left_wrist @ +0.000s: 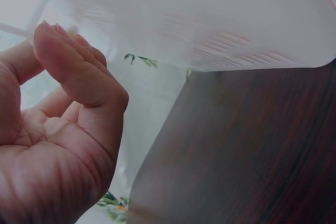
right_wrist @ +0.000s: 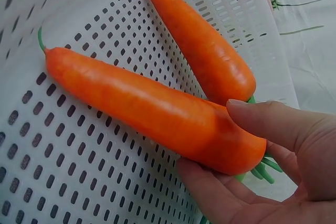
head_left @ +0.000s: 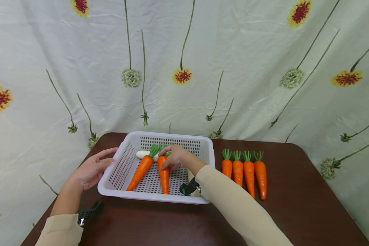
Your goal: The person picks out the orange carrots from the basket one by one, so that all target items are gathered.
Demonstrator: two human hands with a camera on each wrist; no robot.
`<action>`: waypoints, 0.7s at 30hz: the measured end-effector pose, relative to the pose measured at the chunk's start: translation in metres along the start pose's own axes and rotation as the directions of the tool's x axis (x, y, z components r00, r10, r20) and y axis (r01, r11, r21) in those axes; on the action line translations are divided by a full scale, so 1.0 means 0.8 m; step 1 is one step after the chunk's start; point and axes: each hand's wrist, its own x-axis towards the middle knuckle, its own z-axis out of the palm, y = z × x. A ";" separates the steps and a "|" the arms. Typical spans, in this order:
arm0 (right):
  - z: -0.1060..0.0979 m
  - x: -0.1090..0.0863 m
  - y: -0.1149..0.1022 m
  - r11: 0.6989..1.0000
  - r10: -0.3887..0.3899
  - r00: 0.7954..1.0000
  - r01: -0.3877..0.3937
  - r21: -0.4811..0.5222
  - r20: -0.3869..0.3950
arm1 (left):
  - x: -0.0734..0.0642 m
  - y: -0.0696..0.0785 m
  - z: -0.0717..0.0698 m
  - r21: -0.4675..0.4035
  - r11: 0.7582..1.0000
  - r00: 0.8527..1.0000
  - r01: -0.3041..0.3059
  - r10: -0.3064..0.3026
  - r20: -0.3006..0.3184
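Note:
A white plastic basket with slotted walls stands on the dark table. At its left rim is my left hand, fingers bent and thumb at the edge, holding the rim; the left wrist view shows this hand beside the outer wall. Inside the basket, my right hand grips an orange carrot near its leafy end, thumb on one side and fingers on the other. This carrot lies tip toward the near wall. Another carrot lies slanted to its left.
A white, radish-like vegetable lies at the back of the basket, partly hidden by carrots. Another pale thing shows under my right wrist. Several carrots stand in a row on the table right of the basket. Flowered cloth hangs behind.

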 end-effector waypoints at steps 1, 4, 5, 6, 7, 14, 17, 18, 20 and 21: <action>0.000 0.000 0.001 1.000 -0.001 1.000 0.001 0.007 -0.001 | 0.000 0.000 0.000 -0.001 1.000 1.000 0.000 0.000 0.001; 0.000 -0.001 0.001 1.000 -0.006 1.000 0.006 0.015 -0.001 | 0.001 -0.001 -0.001 0.003 1.000 1.000 0.003 -0.003 -0.003; 0.000 -0.001 0.001 1.000 -0.007 1.000 0.007 0.023 -0.001 | 0.001 -0.001 -0.001 0.005 1.000 1.000 0.004 -0.004 -0.005; 0.000 -0.001 0.001 0.999 -0.008 1.000 0.008 0.034 -0.002 | 0.001 -0.001 -0.001 0.007 1.000 1.000 0.006 -0.006 -0.007; -0.001 -0.002 0.001 0.999 -0.011 1.000 0.011 0.038 -0.002 | 0.001 -0.001 -0.001 0.008 1.000 1.000 0.007 -0.007 -0.008; -0.008 -0.006 -0.001 0.994 -0.031 0.999 0.032 0.102 -0.008 | 0.003 -0.003 -0.003 0.002 1.000 1.000 0.006 -0.006 -0.004; -0.011 -0.009 -0.002 0.991 -0.039 0.999 0.039 0.130 -0.005 | 0.003 -0.003 -0.004 -0.005 1.000 1.000 0.001 -0.001 0.002; -0.013 -0.009 -0.002 0.990 -0.038 0.999 0.038 0.136 -0.001 | 0.003 -0.003 -0.004 -0.009 1.000 1.000 0.000 0.000 0.005; -0.016 -0.012 -0.001 0.989 -0.041 0.999 0.039 0.146 0.011 | 0.003 -0.003 -0.004 -0.015 1.000 1.000 -0.002 0.002 0.011; -0.017 -0.013 -0.001 0.987 -0.043 0.999 0.040 0.155 0.016 | 0.003 -0.003 -0.004 -0.016 1.000 1.000 -0.003 0.003 0.013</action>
